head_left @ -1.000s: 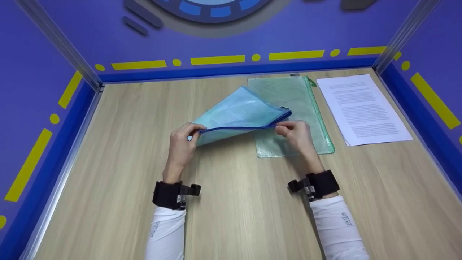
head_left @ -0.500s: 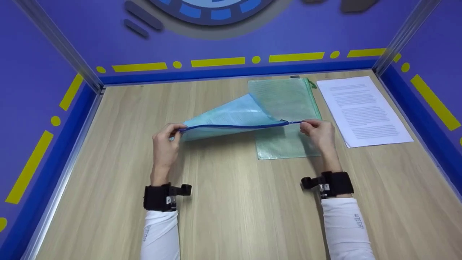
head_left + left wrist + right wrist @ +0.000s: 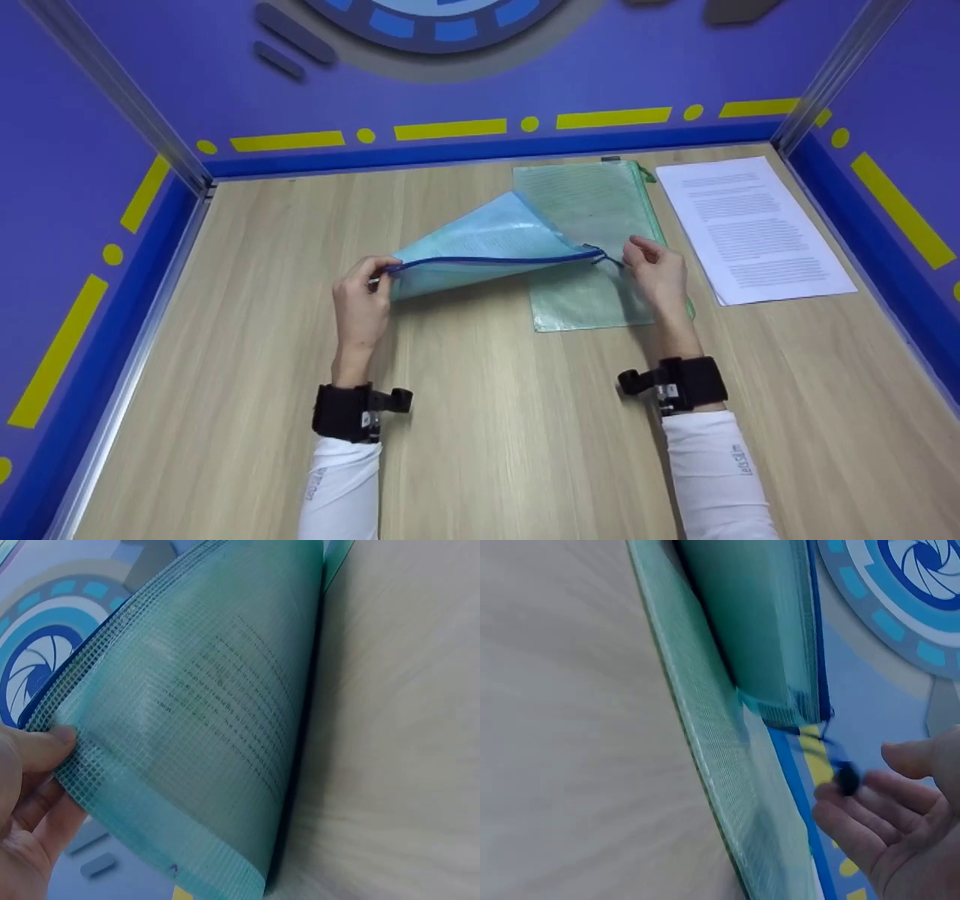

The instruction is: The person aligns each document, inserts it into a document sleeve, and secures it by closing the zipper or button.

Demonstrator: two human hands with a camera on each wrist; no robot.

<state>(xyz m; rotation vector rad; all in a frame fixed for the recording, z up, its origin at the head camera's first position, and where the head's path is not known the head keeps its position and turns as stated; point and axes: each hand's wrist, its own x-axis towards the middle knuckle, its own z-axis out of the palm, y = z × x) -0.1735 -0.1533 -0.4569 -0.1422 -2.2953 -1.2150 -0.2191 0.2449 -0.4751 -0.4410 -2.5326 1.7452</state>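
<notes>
My left hand (image 3: 361, 304) pinches the near left corner of a blue mesh zip pouch (image 3: 487, 229), thumb on one face and fingers behind. Printed text shows through the mesh (image 3: 217, 690) in the left wrist view. The pouch is tilted up, its dark blue zipper (image 3: 495, 260) running along the edge toward me. Off the zipper's right end hangs a pull cord (image 3: 611, 260) with a dark tip (image 3: 847, 778). Right beside that tip are the fingers of my right hand (image 3: 661, 281), loosely bent, the thumb spread away from them.
A green mesh zip pouch (image 3: 581, 304) lies flat on the wooden table (image 3: 480, 420), partly beneath the raised blue one. To its right is a stack of printed sheets (image 3: 754, 232). Blue panels (image 3: 465, 90) wall in the back and both sides.
My right hand has drawn the zipper pull rightward to the zipper's end, then let go of it. My left hand first shifted left, then slightly back right, holding the pouch's corner throughout.
</notes>
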